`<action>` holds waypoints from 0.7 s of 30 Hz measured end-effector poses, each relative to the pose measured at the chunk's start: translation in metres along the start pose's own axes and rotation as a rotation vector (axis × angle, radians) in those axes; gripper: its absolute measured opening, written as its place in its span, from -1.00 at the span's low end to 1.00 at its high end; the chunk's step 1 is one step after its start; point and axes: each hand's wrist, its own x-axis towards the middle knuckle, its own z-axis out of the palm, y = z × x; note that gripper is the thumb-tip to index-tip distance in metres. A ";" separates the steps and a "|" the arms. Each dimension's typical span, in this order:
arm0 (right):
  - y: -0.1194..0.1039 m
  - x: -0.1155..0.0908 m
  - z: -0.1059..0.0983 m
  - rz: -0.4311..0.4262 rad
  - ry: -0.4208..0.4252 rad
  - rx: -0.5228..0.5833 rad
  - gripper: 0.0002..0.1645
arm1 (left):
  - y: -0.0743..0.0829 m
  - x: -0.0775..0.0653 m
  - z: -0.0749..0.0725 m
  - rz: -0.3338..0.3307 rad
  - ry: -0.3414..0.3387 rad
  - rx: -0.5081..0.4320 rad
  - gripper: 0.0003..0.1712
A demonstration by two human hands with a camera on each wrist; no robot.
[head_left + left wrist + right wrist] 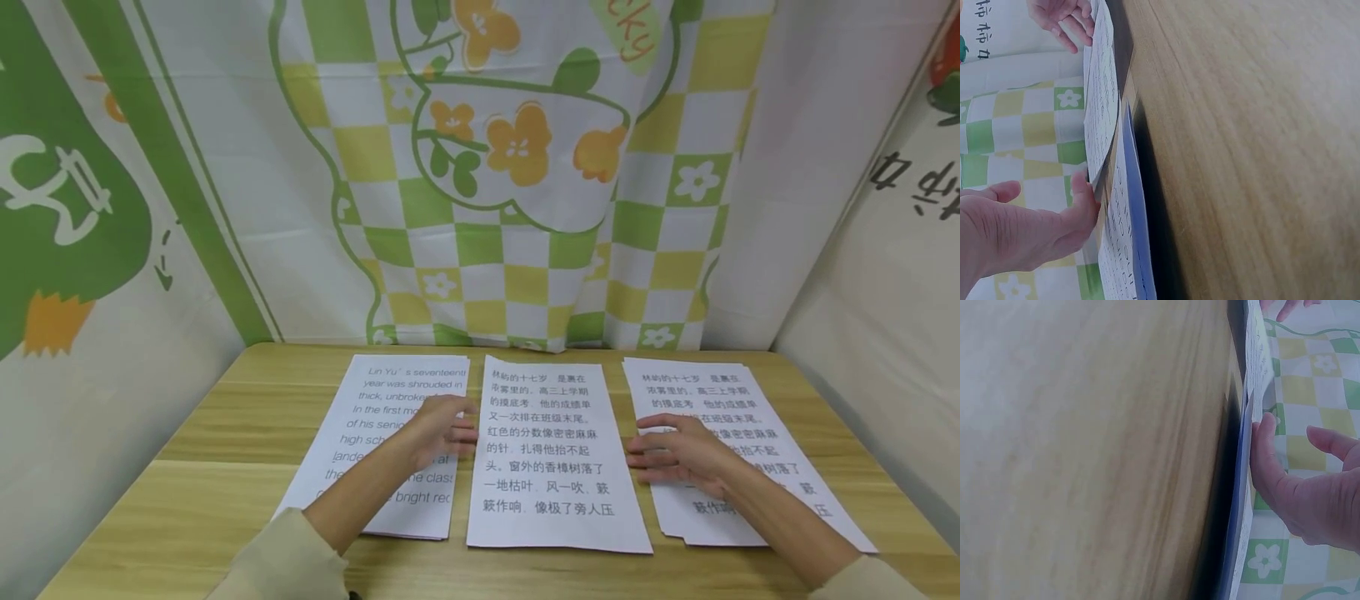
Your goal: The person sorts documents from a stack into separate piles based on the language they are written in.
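Observation:
Three sets of printed paper lie side by side. The left stack carries English text; the middle sheet and the right stack carry Chinese text. My left hand is over the right edge of the English stack, fingers loosely bent toward the middle sheet and holding nothing. Over the left edge of the right stack, my right hand has its fingers pointing inward at the middle sheet, thumb apart in the right wrist view. Both wrist views show the fingertips close to the paper edges.
The papers lie on a wooden table, its far edge against a hanging cloth with green and yellow checks. Printed cloth walls stand at both sides. Wood shows in front of the papers and in the gaps between them.

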 end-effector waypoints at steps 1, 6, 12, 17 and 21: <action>0.000 0.000 0.000 0.001 -0.002 -0.001 -0.21 | 0.000 0.001 0.001 0.003 -0.002 -0.006 -0.24; 0.001 0.000 0.001 0.014 0.002 -0.018 -0.23 | -0.004 0.004 0.001 0.033 -0.032 0.032 -0.37; 0.003 0.000 0.005 0.004 0.037 -0.111 -0.22 | -0.013 0.004 0.003 0.100 -0.104 0.128 -0.49; 0.005 0.000 0.007 -0.039 0.013 -0.178 -0.25 | -0.021 0.001 0.006 0.120 -0.172 0.165 -0.48; 0.006 0.000 0.007 -0.056 -0.001 -0.193 -0.30 | -0.023 -0.001 0.010 0.122 -0.184 0.164 -0.50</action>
